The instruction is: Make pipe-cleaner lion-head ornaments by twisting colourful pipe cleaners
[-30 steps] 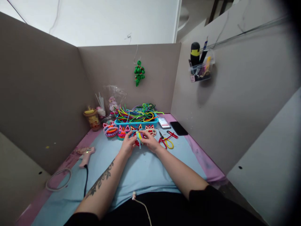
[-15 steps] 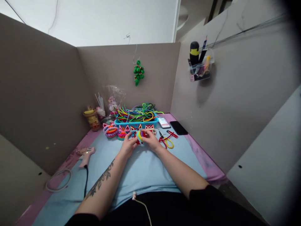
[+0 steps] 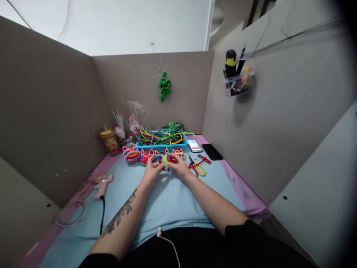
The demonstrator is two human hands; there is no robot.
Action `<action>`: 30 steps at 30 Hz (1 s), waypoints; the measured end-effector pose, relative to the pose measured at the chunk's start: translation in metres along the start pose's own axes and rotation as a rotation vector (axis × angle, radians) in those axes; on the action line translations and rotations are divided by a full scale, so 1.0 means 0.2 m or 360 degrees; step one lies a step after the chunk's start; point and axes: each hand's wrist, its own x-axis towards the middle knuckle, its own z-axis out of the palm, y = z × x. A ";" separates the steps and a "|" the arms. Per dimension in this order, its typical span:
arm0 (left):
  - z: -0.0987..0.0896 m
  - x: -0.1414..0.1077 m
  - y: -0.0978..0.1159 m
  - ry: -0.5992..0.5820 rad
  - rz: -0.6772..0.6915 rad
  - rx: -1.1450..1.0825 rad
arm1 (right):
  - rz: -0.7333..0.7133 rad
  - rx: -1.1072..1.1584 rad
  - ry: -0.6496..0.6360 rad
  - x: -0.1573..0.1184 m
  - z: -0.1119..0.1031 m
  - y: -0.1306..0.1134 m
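Note:
Between my two hands is a small pipe-cleaner figure (image 3: 166,160) in light blue, yellow, purple and red, held just above the cloth. My left hand (image 3: 152,170) pinches it from the left with thumb and fingers. From the other side my right hand (image 3: 179,167) is closed on its right part. My fingers cover some of the figure, so its full shape is hidden. Close behind it stand several colourful pipe-cleaner figures with pointed ears, among them a pink and orange one (image 3: 131,154). Pliers with red and yellow handles (image 3: 198,168) lie right of my right hand.
A blue basket (image 3: 161,147) heaped with pipe cleaners (image 3: 164,134) stands at the back. To the left lie a pink glue gun (image 3: 103,186) and a coiled cable (image 3: 69,214). Two phones, one black (image 3: 212,152), rest at the right. Partition walls enclose the table.
My left hand has shifted its fingers slightly on the pipe-cleaner figure, which is turned a little. Both hands stay in about the same place.

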 end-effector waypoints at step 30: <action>0.02 -0.01 0.02 0.0291 0.0195 -0.0036 | -0.0746 -0.1236 0.0258 -0.10 0.09 -0.04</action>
